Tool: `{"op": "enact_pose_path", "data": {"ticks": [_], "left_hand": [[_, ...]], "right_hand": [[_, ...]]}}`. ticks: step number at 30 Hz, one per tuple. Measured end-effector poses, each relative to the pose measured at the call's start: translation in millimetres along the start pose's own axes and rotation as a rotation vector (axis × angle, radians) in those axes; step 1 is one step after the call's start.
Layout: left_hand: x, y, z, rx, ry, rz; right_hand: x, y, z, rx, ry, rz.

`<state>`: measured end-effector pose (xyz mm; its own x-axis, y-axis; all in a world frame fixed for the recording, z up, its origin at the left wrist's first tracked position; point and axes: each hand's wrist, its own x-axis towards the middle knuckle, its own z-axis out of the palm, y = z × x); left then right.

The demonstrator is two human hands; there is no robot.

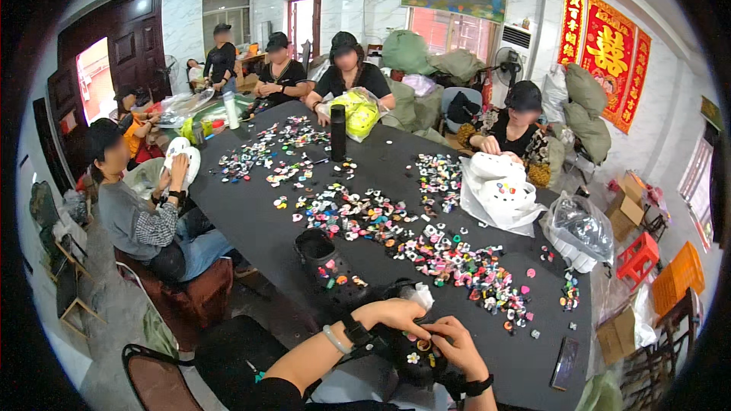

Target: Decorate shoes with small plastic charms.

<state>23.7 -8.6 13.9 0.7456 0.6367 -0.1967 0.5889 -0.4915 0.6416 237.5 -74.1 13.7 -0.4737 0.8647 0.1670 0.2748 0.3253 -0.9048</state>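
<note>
Low at the table's near edge, a dark clog (415, 362) has a white flower charm and other small charms on its upper. My left hand (397, 315) is bent over the clog from the left, its fingers closed against it. On the other side, my right hand (457, 344) presses its fingertips onto the upper, close to my left thumb; any charm between them is hidden. Beyond my left hand, a second black clog (311, 247) stands upright with colourful charms on its front. A crumpled white wad (422, 297) lies just past my left fingers.
Heaps of small colourful charms (487, 278) spread over the dark table (251, 205). A phone (564, 363) lies near the right edge. White clogs (506, 192) on plastic and a clear bag (580, 224) stand far right. A black bottle (338, 133) rises midway. Several people sit around the table.
</note>
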Motion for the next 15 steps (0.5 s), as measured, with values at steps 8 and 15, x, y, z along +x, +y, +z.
{"op": "enact_pose_path", "data": {"ticks": [8, 15], "left_hand": [[11, -14, 13, -0.013, 0.042, 0.03], [0, 7, 8, -0.003, 0.017, -0.059]], "right_hand": [[-10, 0, 17, -0.189, 0.237, -0.034], [-22, 11, 37, -0.166, 0.46, -0.137]]}}
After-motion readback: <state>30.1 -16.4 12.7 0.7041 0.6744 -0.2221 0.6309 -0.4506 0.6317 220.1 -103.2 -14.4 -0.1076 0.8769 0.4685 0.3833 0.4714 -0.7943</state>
